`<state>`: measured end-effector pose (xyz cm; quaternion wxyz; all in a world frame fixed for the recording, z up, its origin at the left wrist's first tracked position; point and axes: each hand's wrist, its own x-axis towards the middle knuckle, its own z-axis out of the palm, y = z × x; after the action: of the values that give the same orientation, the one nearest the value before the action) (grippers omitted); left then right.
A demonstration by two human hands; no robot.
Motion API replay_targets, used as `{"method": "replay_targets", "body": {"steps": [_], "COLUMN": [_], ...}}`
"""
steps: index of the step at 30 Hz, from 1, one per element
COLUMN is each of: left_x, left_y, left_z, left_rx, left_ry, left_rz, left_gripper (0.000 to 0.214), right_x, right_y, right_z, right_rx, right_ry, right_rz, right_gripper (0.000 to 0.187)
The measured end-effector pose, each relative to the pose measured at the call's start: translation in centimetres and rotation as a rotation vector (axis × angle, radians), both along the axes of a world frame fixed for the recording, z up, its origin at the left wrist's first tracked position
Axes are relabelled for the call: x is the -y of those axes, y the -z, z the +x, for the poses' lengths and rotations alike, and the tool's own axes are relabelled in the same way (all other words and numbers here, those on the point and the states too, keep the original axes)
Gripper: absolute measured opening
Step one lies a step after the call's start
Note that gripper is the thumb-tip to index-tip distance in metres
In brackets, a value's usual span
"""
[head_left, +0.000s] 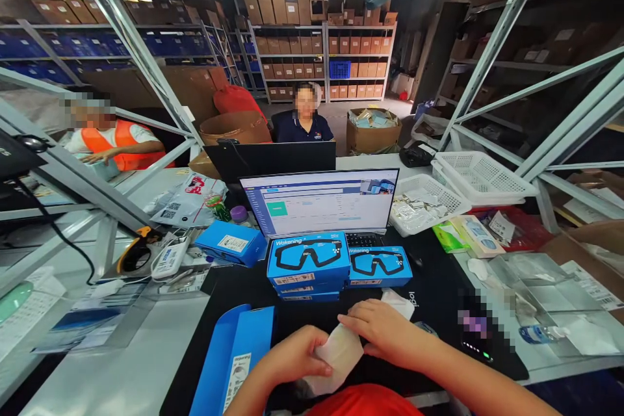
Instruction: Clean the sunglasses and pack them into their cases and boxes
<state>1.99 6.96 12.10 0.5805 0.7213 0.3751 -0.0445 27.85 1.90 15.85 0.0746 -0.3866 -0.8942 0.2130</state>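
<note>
My left hand (292, 356) is closed around a small white pouch (337, 354) near the desk's front edge. My right hand (383, 330) lies on the pouch's upper right corner, fingers curled over it. The pouch sits above a black desk mat (273, 296). An open blue box (233, 359) lies just left of my left hand. Straight ahead stands a stack of blue goggle boxes (308, 263) with another blue goggle box (379, 266) beside it. A white wrapper (400, 302) lies behind my right hand.
A monitor (319, 200) stands behind the boxes. White baskets (480, 177) sit at the right, a loose blue box (230, 242) and a tape dispenser (134, 253) at the left. Two people sit beyond the desk. A phone (475, 331) and clear bags (536, 286) lie right.
</note>
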Motion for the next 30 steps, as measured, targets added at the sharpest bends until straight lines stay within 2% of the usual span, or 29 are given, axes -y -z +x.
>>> {"method": "replay_targets", "body": {"steps": [2, 5, 8, 10, 12, 14, 16, 20, 24, 30], "left_x": [-0.2, -0.3, -0.4, -0.4, -0.2, 0.1, 0.3, 0.4, 0.6, 0.6], "left_y": [0.1, 0.4, 0.8, 1.2, 1.8, 2.7, 3.6, 5.0, 6.3, 9.4], "left_z": [0.0, 0.0, -0.5, -1.1, -1.6, -1.9, -1.9, -1.7, -2.2, -2.3], "left_rx": [0.029, 0.066, 0.123, 0.228, 0.372, 0.487, 0.525, 0.515, 0.406, 0.114], "left_ry": [0.020, 0.045, 0.021, -0.062, -0.185, -0.314, -0.408, -0.565, -0.689, -0.843], "left_rz": [-0.043, -0.105, -0.137, -0.207, -0.347, -0.471, -0.505, -0.453, -0.363, -0.055], "left_gripper": [0.020, 0.027, 0.042, 0.064, 0.083, 0.086, 0.080, 0.070, 0.059, 0.053], "right_x": [0.1, 0.4, 0.6, 0.9, 1.4, 2.0, 2.7, 4.0, 5.3, 7.6], "right_y": [0.3, 0.6, 1.3, 2.0, 3.0, 4.1, 5.1, 6.2, 6.7, 7.4], "right_z": [0.0, -0.2, 0.1, 0.8, 2.0, 3.3, 4.5, 6.3, 8.3, 11.8], "right_rx": [-0.016, -0.048, -0.067, -0.124, -0.239, -0.376, -0.480, -0.559, -0.584, -0.566], "right_ry": [-0.014, -0.026, 0.048, 0.162, 0.281, 0.374, 0.447, 0.600, 0.699, 0.906], "right_rz": [0.008, -0.025, -0.100, -0.159, -0.215, -0.266, -0.310, -0.360, -0.418, -0.272], "right_gripper": [0.082, 0.084, 0.089, 0.092, 0.095, 0.097, 0.097, 0.093, 0.089, 0.082]}}
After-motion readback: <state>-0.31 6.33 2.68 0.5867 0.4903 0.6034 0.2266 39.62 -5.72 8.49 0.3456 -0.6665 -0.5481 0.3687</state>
